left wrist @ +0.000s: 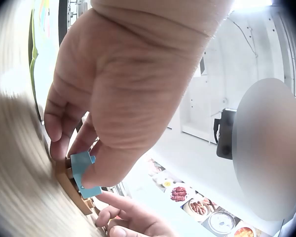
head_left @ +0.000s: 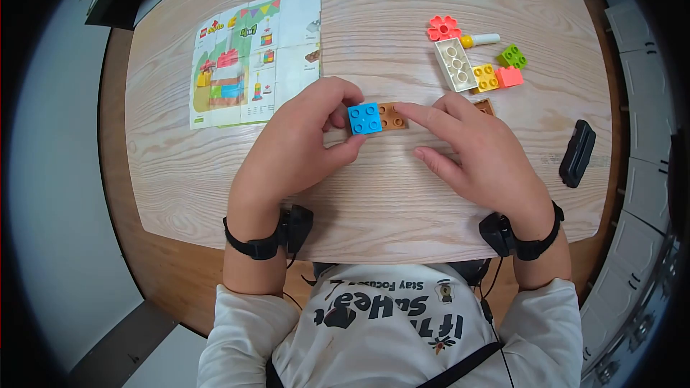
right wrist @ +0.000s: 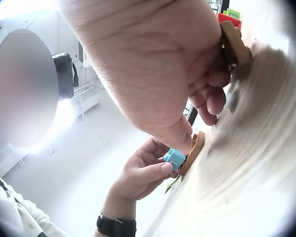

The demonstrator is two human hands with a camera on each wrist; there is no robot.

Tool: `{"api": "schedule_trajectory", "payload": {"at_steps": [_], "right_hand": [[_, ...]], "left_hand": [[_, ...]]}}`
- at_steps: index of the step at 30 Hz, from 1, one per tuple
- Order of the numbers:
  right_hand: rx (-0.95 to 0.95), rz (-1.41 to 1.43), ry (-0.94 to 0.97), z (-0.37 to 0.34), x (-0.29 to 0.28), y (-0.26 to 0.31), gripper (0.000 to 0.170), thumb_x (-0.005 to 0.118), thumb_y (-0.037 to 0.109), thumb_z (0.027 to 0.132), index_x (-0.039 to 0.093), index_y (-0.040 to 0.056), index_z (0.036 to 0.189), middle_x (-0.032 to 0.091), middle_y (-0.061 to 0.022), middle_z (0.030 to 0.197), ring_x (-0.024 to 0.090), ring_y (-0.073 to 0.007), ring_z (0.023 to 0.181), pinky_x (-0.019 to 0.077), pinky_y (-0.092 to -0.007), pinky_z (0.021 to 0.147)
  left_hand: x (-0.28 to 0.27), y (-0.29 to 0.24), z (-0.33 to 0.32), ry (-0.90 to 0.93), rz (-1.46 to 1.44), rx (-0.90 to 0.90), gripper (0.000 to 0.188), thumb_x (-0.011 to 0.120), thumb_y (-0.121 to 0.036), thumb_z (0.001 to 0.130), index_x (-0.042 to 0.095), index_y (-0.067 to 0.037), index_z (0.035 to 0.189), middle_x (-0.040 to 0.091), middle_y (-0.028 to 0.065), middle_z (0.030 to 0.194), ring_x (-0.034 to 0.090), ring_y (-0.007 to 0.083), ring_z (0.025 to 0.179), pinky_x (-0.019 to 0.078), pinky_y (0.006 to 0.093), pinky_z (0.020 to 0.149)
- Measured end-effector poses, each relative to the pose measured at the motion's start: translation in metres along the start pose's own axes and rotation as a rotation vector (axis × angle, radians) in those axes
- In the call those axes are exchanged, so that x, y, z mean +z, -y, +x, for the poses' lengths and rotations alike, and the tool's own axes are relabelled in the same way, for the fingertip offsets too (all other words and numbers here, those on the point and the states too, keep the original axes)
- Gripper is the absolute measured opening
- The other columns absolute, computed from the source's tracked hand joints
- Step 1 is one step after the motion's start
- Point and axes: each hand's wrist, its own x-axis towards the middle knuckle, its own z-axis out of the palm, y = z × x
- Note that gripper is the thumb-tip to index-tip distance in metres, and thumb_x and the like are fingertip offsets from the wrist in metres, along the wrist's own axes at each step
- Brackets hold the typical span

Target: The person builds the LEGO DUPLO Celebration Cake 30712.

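Observation:
A blue brick (head_left: pixel 364 118) sits over the left end of a brown plate (head_left: pixel 393 116), whose studs show on the right. My left hand (head_left: pixel 298 140) pinches the blue brick between thumb and fingers. The right hand (head_left: pixel 478 151) reaches in from the right, its index fingertip at the brown plate's right end and its thumb apart from it. In the left wrist view the blue brick (left wrist: pixel 84 174) looks tilted above the brown plate (left wrist: pixel 71 190). The right wrist view shows the blue brick (right wrist: pixel 175 159) beside the brown plate (right wrist: pixel 192 154).
An instruction sheet (head_left: pixel 255 57) lies at the back left. At the back right are a pink flower (head_left: pixel 444 28), a white brick (head_left: pixel 454 65), yellow (head_left: pixel 485 78), coral (head_left: pixel 509 77) and green (head_left: pixel 513 56) bricks. Another brown piece (head_left: pixel 484 106) is behind my right hand; a black object (head_left: pixel 577 153) lies far right.

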Motion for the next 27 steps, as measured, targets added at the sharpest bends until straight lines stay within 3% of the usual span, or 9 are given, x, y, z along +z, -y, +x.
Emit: {"api": "schedule_trajectory", "payload": {"at_steps": [11, 17, 20, 27], "right_hand": [[0.083, 0.034, -0.004, 0.003, 0.0, 0.005, 0.051, 0.076, 0.012, 0.092, 0.065, 0.0138, 0.141, 0.064, -0.0106, 0.103, 0.067, -0.0286, 0.083, 0.0542, -0.0397, 0.073], [0.147, 0.077, -0.081, 0.003, 0.001, -0.001, 0.051, 0.077, 0.006, 0.09, 0.066, 0.0124, 0.14, 0.062, -0.008, 0.095, 0.054, -0.0184, 0.067, 0.0475, -0.033, 0.062], [0.133, 0.142, -0.141, 0.004, 0.0, -0.005, 0.043, 0.076, 0.005, 0.091, 0.069, 0.0086, 0.134, 0.061, -0.0057, 0.089, 0.048, -0.0144, 0.062, 0.0432, -0.0298, 0.06], [0.225, 0.342, -0.464, 0.005, 0.002, -0.02, 0.017, 0.071, 0.004, 0.1, 0.072, -0.0023, 0.115, 0.062, 0.0003, 0.083, 0.045, -0.0048, 0.065, 0.039, -0.0224, 0.06]], "left_hand": [[0.001, 0.012, -0.001, -0.02, -0.019, 0.12, 0.03, 0.082, -0.002, 0.085, 0.068, -0.002, 0.111, 0.067, 0.0087, 0.099, 0.069, 0.021, 0.086, 0.0574, 0.0326, 0.078], [0.002, 0.008, -0.001, -0.012, -0.008, 0.089, 0.028, 0.083, -0.004, 0.084, 0.069, -0.002, 0.108, 0.068, 0.01, 0.095, 0.07, 0.0231, 0.084, 0.0581, 0.0343, 0.077], [-0.001, 0.006, -0.001, 0.012, 0.0, 0.069, 0.027, 0.083, -0.006, 0.084, 0.069, -0.001, 0.106, 0.069, 0.01, 0.095, 0.072, 0.0232, 0.085, 0.0586, 0.034, 0.077], [0.002, 0.008, -0.002, -0.006, -0.045, 0.056, 0.025, 0.083, -0.006, 0.084, 0.068, 0.0, 0.104, 0.07, 0.0111, 0.098, 0.072, 0.0226, 0.085, 0.0583, 0.0331, 0.076]]}}
